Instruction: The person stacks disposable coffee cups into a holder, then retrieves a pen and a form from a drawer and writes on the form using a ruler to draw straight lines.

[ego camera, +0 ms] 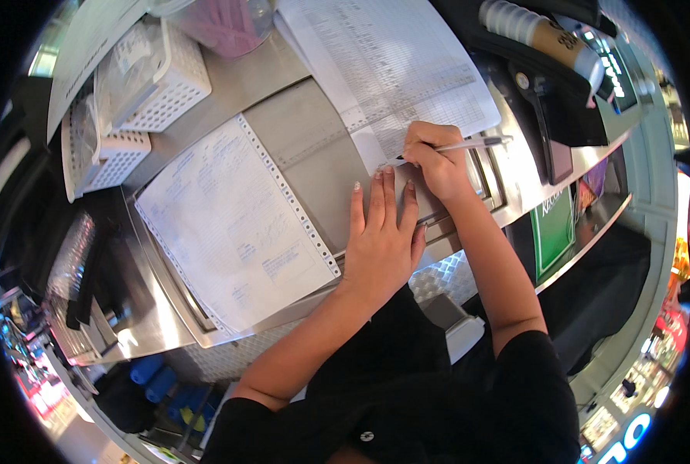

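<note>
My right hand point(439, 159) grips a pen point(481, 142), its tip down at the bottom corner of a ruled sheet point(397, 52) covered with rows of writing. My left hand point(383, 235) lies palm down with fingers spread, fingertips at the sheet's lower edge. A clear ruler point(438, 87) seems to lie across that sheet. Left of my hands, a sheet in a punched plastic sleeve point(235, 232), bearing writing, rests on the stainless steel counter point(298, 116).
White perforated baskets point(171, 87) stand at the upper left, beside a clear tub with pink contents point(223, 26). A stack of cups point(542, 40) lies at the upper right. Near the counter's right edge is a dark phone-like device point(555, 145). A green book point(554, 232) sits on a shelf below.
</note>
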{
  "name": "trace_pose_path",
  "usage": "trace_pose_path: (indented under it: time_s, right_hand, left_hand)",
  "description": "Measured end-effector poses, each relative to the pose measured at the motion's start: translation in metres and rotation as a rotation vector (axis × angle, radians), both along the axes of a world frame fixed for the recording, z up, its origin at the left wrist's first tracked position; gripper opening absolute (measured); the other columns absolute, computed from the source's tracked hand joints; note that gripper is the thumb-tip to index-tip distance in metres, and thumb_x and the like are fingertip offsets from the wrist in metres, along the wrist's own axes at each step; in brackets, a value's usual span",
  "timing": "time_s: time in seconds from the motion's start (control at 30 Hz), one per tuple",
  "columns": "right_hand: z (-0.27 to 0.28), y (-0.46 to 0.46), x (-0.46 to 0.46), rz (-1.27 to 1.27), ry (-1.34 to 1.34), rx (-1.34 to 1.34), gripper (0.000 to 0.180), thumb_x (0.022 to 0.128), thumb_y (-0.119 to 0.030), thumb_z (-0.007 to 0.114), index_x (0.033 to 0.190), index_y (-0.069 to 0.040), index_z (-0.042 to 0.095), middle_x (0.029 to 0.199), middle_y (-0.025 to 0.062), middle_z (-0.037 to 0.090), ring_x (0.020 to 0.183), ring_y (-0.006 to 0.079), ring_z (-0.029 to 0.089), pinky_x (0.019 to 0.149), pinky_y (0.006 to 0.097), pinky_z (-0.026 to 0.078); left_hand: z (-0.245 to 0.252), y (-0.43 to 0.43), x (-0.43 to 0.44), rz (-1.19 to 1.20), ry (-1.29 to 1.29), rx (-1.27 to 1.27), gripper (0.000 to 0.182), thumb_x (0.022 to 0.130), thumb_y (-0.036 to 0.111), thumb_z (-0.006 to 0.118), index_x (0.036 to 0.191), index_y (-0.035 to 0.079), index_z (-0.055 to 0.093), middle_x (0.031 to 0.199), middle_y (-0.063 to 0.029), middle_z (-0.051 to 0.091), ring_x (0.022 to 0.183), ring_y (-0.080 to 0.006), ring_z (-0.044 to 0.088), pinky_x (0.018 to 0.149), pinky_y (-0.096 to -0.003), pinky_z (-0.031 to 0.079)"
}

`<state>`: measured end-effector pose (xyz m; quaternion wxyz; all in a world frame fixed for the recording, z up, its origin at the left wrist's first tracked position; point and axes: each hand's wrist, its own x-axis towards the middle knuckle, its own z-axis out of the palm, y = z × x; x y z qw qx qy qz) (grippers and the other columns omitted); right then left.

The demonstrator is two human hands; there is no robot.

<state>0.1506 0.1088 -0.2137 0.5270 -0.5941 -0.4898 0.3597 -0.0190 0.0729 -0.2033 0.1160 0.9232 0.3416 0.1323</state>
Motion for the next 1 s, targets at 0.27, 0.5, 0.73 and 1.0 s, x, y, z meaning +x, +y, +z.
trace_pose_path:
  time_s: [0.27, 0.5, 0.73, 1.0]
  right_hand:
    - [-0.0028, -0.0007, 0.0008, -0.013, 0.012, -0.047, 0.009, 0.069, 0.000, 0.054, 0.062, 0.004, 0.054, 0.063, 0.0070, 0.053, 0.057, 0.0117, 0.044, 0.055, 0.0264, 0.034]
    - [0.0008, 0.0012, -0.0023, -0.032, 0.010, -0.005, 0.010, 0.071, 0.000, 0.056, 0.062, 0.004, 0.053, 0.060, 0.0048, 0.052, 0.055, 0.0107, 0.042, 0.052, 0.0271, 0.032]
    - [-0.0018, -0.0009, 0.0010, -0.048, -0.021, -0.021, 0.007, 0.069, 0.000, 0.057, 0.065, 0.005, 0.054, 0.063, 0.0059, 0.052, 0.058, 0.0120, 0.045, 0.055, 0.0270, 0.033]
    - [-0.0049, -0.0007, 0.0022, -0.033, -0.016, -0.025, 0.006, 0.069, -0.002, 0.054, 0.068, 0.004, 0.054, 0.065, 0.0053, 0.052, 0.059, 0.0116, 0.042, 0.055, 0.0264, 0.032]
  left_hand:
    - [-0.0021, -0.0014, -0.0007, 0.018, 0.004, -0.022, 0.058, 0.090, 0.035, 0.059, 0.138, 0.003, 0.050, 0.150, -0.0242, 0.038, 0.136, -0.0353, 0.040, 0.104, -0.0507, 0.038]
    - [-0.0023, -0.0035, 0.0016, 0.031, 0.078, -0.004, 0.058, 0.092, 0.036, 0.056, 0.139, 0.004, 0.048, 0.152, -0.0246, 0.036, 0.136, -0.0362, 0.038, 0.102, -0.0499, 0.038]
    - [-0.0048, -0.0040, 0.0040, 0.005, 0.106, 0.029, 0.055, 0.093, 0.038, 0.054, 0.135, 0.002, 0.050, 0.149, -0.0272, 0.038, 0.136, -0.0378, 0.037, 0.103, -0.0524, 0.036]
    - [-0.0025, -0.0037, 0.0029, -0.034, 0.218, 0.145, 0.058, 0.094, 0.042, 0.050, 0.132, -0.003, 0.051, 0.145, -0.0316, 0.042, 0.133, -0.0425, 0.040, 0.105, -0.0539, 0.035]
